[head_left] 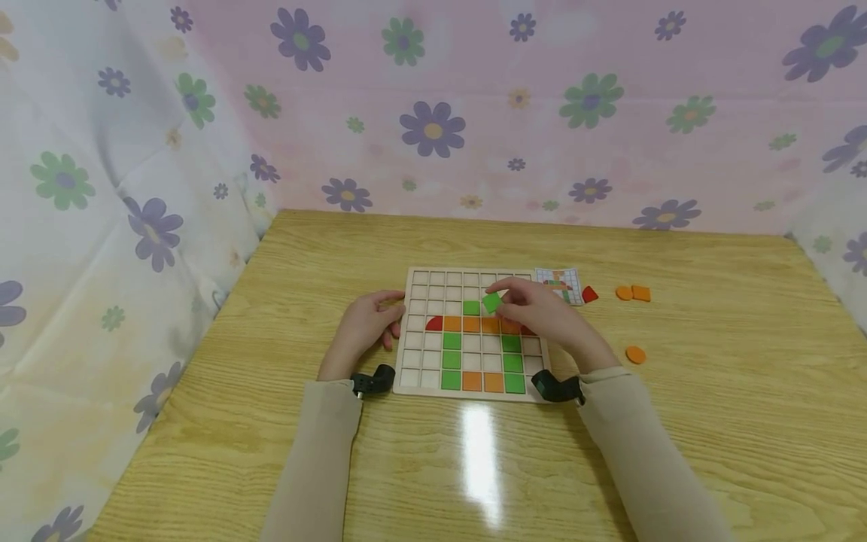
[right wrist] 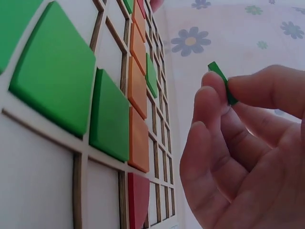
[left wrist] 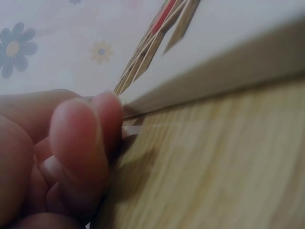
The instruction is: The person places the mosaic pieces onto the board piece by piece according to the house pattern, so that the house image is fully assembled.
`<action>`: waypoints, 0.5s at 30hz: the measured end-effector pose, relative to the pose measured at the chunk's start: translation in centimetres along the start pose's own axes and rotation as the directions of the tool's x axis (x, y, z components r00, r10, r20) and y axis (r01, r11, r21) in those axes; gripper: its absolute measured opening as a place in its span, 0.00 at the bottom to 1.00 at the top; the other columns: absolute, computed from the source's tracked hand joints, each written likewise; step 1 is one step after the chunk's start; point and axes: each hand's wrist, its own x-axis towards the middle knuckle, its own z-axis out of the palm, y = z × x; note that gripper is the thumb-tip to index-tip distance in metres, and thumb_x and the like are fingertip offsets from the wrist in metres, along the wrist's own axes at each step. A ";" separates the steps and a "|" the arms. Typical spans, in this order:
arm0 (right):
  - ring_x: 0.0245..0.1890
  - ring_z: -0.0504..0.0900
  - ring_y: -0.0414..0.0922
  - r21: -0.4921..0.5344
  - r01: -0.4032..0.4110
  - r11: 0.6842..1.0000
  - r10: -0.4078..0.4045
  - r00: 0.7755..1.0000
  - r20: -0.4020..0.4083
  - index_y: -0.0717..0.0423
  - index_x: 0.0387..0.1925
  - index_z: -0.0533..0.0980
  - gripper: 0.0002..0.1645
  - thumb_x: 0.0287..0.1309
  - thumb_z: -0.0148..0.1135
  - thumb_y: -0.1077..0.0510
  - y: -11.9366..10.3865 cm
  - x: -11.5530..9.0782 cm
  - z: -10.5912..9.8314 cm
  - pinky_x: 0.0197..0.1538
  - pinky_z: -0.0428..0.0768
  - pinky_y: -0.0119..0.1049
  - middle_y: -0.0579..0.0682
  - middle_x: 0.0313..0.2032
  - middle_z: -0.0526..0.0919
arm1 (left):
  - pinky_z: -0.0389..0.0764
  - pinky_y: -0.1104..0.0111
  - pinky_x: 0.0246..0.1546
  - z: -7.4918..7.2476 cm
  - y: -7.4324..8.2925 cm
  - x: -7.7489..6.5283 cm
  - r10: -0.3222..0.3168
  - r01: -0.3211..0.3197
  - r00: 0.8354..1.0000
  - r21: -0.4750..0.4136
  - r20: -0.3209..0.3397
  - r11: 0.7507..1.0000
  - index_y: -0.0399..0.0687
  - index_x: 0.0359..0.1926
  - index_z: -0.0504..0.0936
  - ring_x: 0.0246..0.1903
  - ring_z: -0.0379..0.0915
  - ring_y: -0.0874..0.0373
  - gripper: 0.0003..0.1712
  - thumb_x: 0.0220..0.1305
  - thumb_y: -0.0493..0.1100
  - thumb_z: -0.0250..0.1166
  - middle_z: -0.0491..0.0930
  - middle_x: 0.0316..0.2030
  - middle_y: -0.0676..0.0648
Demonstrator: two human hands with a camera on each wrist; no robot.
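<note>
A square green tile (head_left: 491, 302) is pinched between the thumb and fingertips of my right hand (head_left: 545, 315), above the upper right part of a wooden grid board (head_left: 431, 360). In the right wrist view the tile (right wrist: 217, 71) is held edge-on, apart from the board. My left hand (head_left: 364, 331) is at the board's left side, its loosely bent fingers (left wrist: 76, 131) right at the edge. On the board lie a row of orange tiles (head_left: 471, 324) with a red curved piece (head_left: 434, 324) at its left end, a single green tile (head_left: 470, 308) above, and green columns below, joined by two bottom orange tiles.
A small picture card (head_left: 567, 284) lies at the board's upper right, partly behind my right hand. Further right on the wooden table are a red piece (head_left: 590, 294), an orange rounded piece (head_left: 623, 293), an orange square (head_left: 640, 293) and an orange disc (head_left: 635, 354). Flowered cloth (head_left: 433, 181) encloses the table.
</note>
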 end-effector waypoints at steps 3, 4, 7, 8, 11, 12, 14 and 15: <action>0.29 0.72 0.53 0.002 -0.015 1.000 0.015 1.000 -0.015 0.47 0.54 0.69 0.19 0.60 0.52 0.55 -0.1 0.3 0.1 0.28 0.70 0.39 0.52 0.34 0.78 | 0.75 0.61 0.20 0.0 0.0 0.0 0.003 -0.003 1.000 0.008 -0.002 1.000 0.57 0.55 0.73 0.12 0.72 0.49 0.20 0.62 0.50 0.56 0.77 0.18 0.43; 0.30 0.73 0.52 0.010 -0.021 1.000 0.022 1.000 -0.020 0.47 0.54 0.69 0.19 0.60 0.52 0.56 -0.2 0.4 0.1 0.29 0.70 0.40 0.53 0.34 0.78 | 0.75 0.62 0.20 0.0 -0.1 0.0 0.002 -0.002 1.000 0.010 -0.002 1.000 0.57 0.55 0.73 0.12 0.72 0.49 0.20 0.62 0.50 0.56 0.77 0.18 0.43; 0.32 0.75 0.51 0.036 -0.029 0.999 0.030 0.999 -0.024 0.49 0.54 0.69 0.19 0.60 0.53 0.56 -0.2 0.7 0.3 0.34 0.73 0.42 0.54 0.34 0.78 | 0.75 0.61 0.20 0.1 -0.1 0.0 0.000 0.000 1.000 0.004 -0.002 1.000 0.56 0.55 0.73 0.12 0.71 0.49 0.20 0.62 0.49 0.57 0.77 0.18 0.43; 0.32 0.75 0.51 0.038 -0.030 0.999 0.031 0.999 -0.025 0.49 0.54 0.69 0.19 0.60 0.53 0.56 -0.1 0.8 0.3 0.35 0.73 0.43 0.54 0.34 0.78 | 0.75 0.61 0.20 0.1 -0.1 0.0 -0.002 0.002 1.000 0.004 -0.002 1.000 0.57 0.55 0.73 0.12 0.71 0.49 0.19 0.62 0.49 0.57 0.77 0.18 0.43; 0.33 0.75 0.50 0.022 -0.041 0.999 0.042 0.999 -0.029 0.48 0.53 0.69 0.19 0.60 0.53 0.55 0.1 1.0 0.4 0.37 0.73 0.42 0.54 0.35 0.77 | 0.75 0.61 0.19 0.1 0.0 0.1 -0.008 0.008 1.000 0.003 -0.001 1.000 0.57 0.54 0.73 0.12 0.71 0.49 0.19 0.62 0.50 0.57 0.77 0.19 0.43; 0.34 0.74 0.49 0.005 -0.046 0.999 0.046 0.998 -0.032 0.48 0.53 0.69 0.19 0.60 0.53 0.55 0.3 1.1 0.4 0.37 0.72 0.42 0.53 0.36 0.76 | 0.75 0.62 0.19 0.1 -0.1 0.1 -0.010 0.010 1.000 0.005 -0.001 1.000 0.57 0.54 0.73 0.12 0.71 0.50 0.19 0.62 0.50 0.57 0.77 0.19 0.43; 0.34 0.73 0.48 -0.026 -0.060 0.998 0.059 0.998 -0.039 0.47 0.53 0.70 0.19 0.59 0.54 0.54 0.5 1.2 0.5 0.38 0.71 0.40 0.51 0.37 0.76 | 0.75 0.62 0.18 0.1 -0.1 0.1 -0.012 0.012 1.000 0.007 -0.002 1.000 0.58 0.54 0.73 0.12 0.71 0.50 0.19 0.61 0.49 0.57 0.77 0.19 0.43; 0.35 0.72 0.48 -0.041 -0.067 0.997 0.065 0.997 -0.043 0.46 0.52 0.70 0.19 0.59 0.55 0.54 0.7 1.3 0.5 0.39 0.71 0.40 0.50 0.38 0.76 | 0.75 0.62 0.18 0.1 -0.1 0.2 -0.012 0.012 1.000 0.007 -0.002 1.000 0.58 0.54 0.73 0.12 0.72 0.50 0.19 0.61 0.49 0.57 0.77 0.18 0.43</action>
